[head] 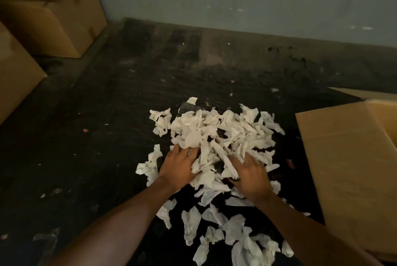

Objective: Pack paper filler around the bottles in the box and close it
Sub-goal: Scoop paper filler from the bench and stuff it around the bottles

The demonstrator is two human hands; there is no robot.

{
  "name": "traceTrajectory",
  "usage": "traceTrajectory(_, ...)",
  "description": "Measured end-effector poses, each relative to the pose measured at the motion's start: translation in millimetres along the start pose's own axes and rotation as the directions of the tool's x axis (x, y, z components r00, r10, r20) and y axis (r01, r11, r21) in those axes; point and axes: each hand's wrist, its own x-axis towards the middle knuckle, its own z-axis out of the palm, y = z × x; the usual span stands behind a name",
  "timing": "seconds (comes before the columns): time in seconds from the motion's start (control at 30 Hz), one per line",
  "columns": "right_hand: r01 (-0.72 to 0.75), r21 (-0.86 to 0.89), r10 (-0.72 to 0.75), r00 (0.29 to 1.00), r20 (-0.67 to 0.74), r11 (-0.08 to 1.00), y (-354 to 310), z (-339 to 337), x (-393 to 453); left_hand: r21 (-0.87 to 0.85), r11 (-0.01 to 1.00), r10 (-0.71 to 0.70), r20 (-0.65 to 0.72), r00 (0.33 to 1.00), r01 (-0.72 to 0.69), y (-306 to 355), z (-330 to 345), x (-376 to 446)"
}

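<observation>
Looking down, we see the paper filler (217, 136) as a big heap of torn, crumpled white scraps on the dark floor (86, 136) in the middle of the frame, with more loose bits trailing toward the bottom edge. Our left hand (179, 165) lies palm down on the near left side of the heap with its fingers spread a little and dug into the scraps, and our right hand (250, 174) presses on the near right side with its fingers apart too. The open brown box (348, 158) sits at the right edge, and we cannot see inside it.
</observation>
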Motion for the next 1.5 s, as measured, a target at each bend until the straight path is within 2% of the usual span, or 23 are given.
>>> traceTrajectory(0.1, 0.0, 0.023, -0.002, 0.998, 0.063, 1.0, 2, -25, 9, -0.063, 0.997, -0.039, 0.086, 0.996, 0.045, 4, -17, 7)
traceTrajectory(0.2, -0.086, 0.22, 0.067, 0.993, 0.094, 0.972, 1, -60, 17, -0.2, 0.973, -0.095, 0.089, 0.991, 0.111, 7, -43, 11)
traceTrajectory(0.4, -0.112, 0.541, 0.173, 0.983, -0.063, 0.833, 3, -138, 18, -0.397, 0.893, -0.241, -0.03, 0.97, 0.21, 7, -117, 8)
traceTrajectory(0.53, -0.132, 0.603, 0.266, 0.954, -0.138, 0.787, 7, -187, 15, -0.453, 0.869, -0.272, -0.103, 0.957, 0.198, 10, -170, 1)
traceTrajectory(0.83, -0.086, 0.641, 0.337, 0.899, -0.28, 0.762, 48, -270, -13, -0.489, 0.866, -0.253, -0.246, 0.936, 0.106, 52, -244, 2)
traceTrajectory(1.1, -0.086, 0.642, 0.352, 0.887, -0.299, 0.762, 133, -299, -65, -0.503, 0.864, -0.198, -0.301, 0.933, 0.021, 150, -262, 20)
traceTrajectory(1.27, -0.028, 0.628, 0.283, 0.908, -0.31, 0.778, 208, -307, -102, -0.501, 0.865, -0.203, -0.327, 0.923, 0.012, 239, -264, 31)
traceTrajectory(1.4, 0.009, 0.627, 0.22, 0.932, -0.287, 0.779, 277, -308, -131, -0.505, 0.861, -0.249, -0.319, 0.914, 0.059, 319, -260, 43)
traceTrajectory(1.5, 0.012, 0.641, 0.205, 0.943, -0.263, 0.767, 321, -303, -155, -0.488, 0.872, -0.21, -0.312, 0.927, 0.033, 378, -252, 54)
